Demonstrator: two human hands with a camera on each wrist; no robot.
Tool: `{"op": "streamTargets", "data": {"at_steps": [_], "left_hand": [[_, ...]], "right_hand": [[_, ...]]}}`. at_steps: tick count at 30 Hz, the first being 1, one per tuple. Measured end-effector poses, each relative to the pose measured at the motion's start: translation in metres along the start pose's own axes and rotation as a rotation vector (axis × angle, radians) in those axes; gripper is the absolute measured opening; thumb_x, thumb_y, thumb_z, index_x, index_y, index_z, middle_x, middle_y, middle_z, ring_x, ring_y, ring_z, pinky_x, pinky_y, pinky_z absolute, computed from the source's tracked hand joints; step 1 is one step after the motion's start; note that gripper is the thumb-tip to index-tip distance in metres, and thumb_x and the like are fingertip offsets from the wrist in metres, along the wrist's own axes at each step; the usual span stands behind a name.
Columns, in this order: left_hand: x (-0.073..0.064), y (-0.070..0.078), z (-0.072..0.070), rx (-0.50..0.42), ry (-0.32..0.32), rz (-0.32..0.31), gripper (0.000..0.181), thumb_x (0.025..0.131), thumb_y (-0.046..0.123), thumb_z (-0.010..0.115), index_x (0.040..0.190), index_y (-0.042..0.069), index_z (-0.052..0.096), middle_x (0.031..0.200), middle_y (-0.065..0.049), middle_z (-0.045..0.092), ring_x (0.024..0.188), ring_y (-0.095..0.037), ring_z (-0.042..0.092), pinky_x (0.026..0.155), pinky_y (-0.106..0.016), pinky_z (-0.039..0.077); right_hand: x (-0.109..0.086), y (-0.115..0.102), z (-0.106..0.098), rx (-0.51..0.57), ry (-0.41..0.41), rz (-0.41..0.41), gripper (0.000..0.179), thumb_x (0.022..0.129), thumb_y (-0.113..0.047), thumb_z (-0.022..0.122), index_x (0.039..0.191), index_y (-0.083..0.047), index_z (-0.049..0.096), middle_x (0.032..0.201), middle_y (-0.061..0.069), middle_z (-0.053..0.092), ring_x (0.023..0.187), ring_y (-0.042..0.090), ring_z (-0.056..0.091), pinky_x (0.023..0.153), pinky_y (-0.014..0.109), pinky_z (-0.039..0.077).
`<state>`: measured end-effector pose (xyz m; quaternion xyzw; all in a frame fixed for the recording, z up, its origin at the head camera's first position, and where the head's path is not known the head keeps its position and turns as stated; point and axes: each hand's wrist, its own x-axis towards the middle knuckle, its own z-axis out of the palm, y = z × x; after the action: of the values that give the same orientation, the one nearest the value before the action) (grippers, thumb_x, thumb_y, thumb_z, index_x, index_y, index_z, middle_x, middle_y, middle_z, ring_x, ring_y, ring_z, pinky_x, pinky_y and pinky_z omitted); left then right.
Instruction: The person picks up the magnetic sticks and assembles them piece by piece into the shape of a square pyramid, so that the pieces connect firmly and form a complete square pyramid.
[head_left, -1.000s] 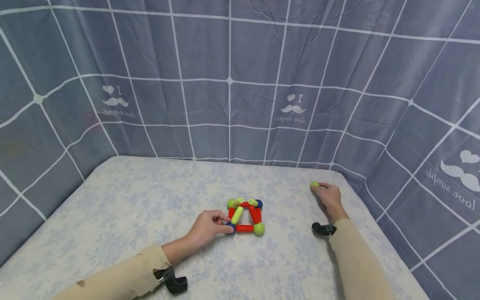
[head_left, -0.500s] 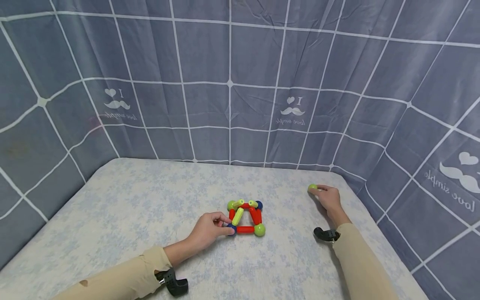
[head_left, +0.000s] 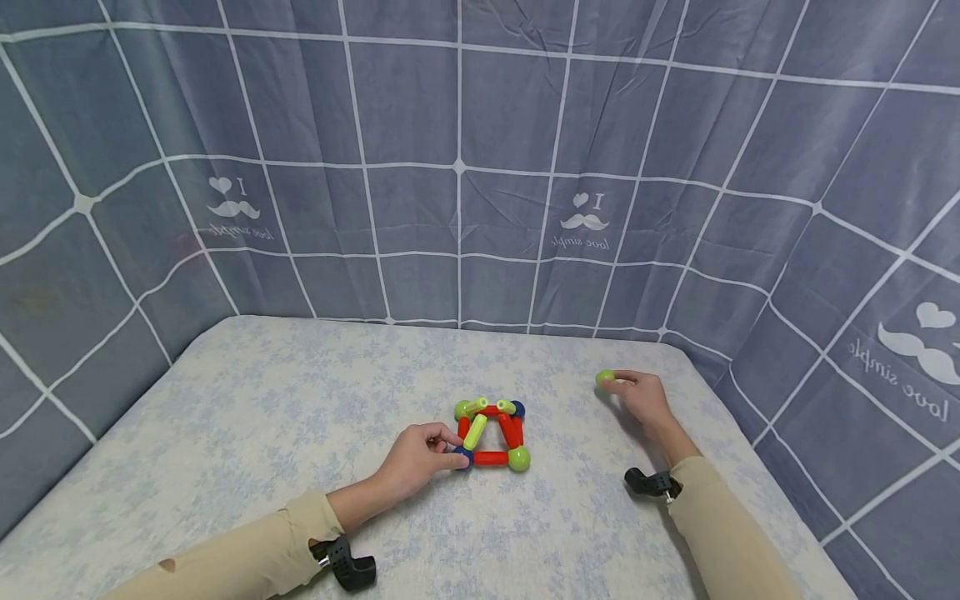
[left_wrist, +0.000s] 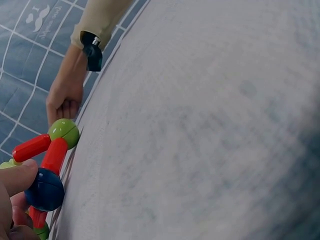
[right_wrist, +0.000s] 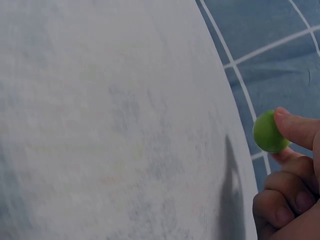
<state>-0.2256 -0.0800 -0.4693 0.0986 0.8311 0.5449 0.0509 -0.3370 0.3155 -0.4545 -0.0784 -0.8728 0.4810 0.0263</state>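
Note:
A frame of red and light-green rods joined by green and dark blue balls lies mid-table in the head view. My left hand (head_left: 420, 450) pinches the dark blue ball (left_wrist: 46, 190) at its near left corner. From that ball a red rod (head_left: 491, 458) runs to a green ball (head_left: 519, 458) at the near right corner. A light-green rod (head_left: 474, 432) slants up from the blue ball, and a red rod (head_left: 507, 430) slants up opposite. To the right, my right hand (head_left: 643, 397) pinches a loose green ball (right_wrist: 269, 132) between thumb and fingertip, over the table.
A pale, blue-patterned cloth (head_left: 315, 375) covers the table. Grey-blue curtains (head_left: 405, 208) with white grid lines hang behind it and at both sides. Each wrist wears a black camera mount, seen at the left cuff (head_left: 345, 565) and right cuff (head_left: 652, 483).
My right hand has moved left with the green ball, toward the frame. The left hand keeps its pinch on the blue ball, and the frame stays where it was.

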Motion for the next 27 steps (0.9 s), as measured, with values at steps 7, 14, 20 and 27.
{"op": "streamTargets", "data": {"at_steps": [7, 14, 20, 27], "left_hand": [[0.0, 0.0, 0.0, 0.003, 0.004, -0.008, 0.022, 0.079, 0.023, 0.087, 0.096, 0.012, 0.076, 0.066, 0.002, 0.043, 0.067, -0.016, 0.042, 0.058, -0.023, 0.03], [0.0, -0.001, 0.0, -0.005, -0.003, -0.002, 0.022, 0.08, 0.023, 0.086, 0.096, 0.012, 0.076, 0.065, 0.003, 0.043, 0.066, -0.015, 0.041, 0.058, -0.023, 0.031], [0.0, 0.0, 0.0, -0.006, -0.007, 0.002, 0.022, 0.08, 0.022, 0.086, 0.097, 0.012, 0.076, 0.066, 0.003, 0.043, 0.066, -0.015, 0.041, 0.058, -0.023, 0.031], [-0.001, 0.0, 0.0, -0.011, -0.011, 0.007, 0.022, 0.08, 0.022, 0.086, 0.097, 0.011, 0.075, 0.066, 0.002, 0.043, 0.066, -0.015, 0.041, 0.057, -0.023, 0.031]], "right_hand": [[-0.012, -0.017, 0.007, -0.023, -0.056, -0.069, 0.059, 0.092, -0.04, 0.073, 0.134, 0.0, 0.062, 0.138, 0.023, 0.059, 0.129, 0.036, 0.054, 0.101, 0.047, 0.044], [-0.027, -0.039, 0.019, -0.028, -0.085, -0.112, 0.052, 0.091, -0.038, 0.074, 0.13, -0.004, 0.067, 0.124, 0.016, 0.068, 0.092, 0.019, 0.054, 0.074, 0.031, 0.042], [-0.037, -0.054, 0.03, 0.015, -0.134, -0.152, 0.05, 0.088, -0.037, 0.078, 0.126, -0.005, 0.07, 0.064, -0.007, 0.053, 0.057, 0.01, 0.037, 0.053, 0.027, 0.034], [-0.048, -0.07, 0.042, 0.046, -0.193, -0.158, 0.05, 0.087, -0.034, 0.08, 0.127, -0.006, 0.069, 0.056, -0.009, 0.029, 0.051, 0.011, 0.029, 0.052, 0.028, 0.029]]}}
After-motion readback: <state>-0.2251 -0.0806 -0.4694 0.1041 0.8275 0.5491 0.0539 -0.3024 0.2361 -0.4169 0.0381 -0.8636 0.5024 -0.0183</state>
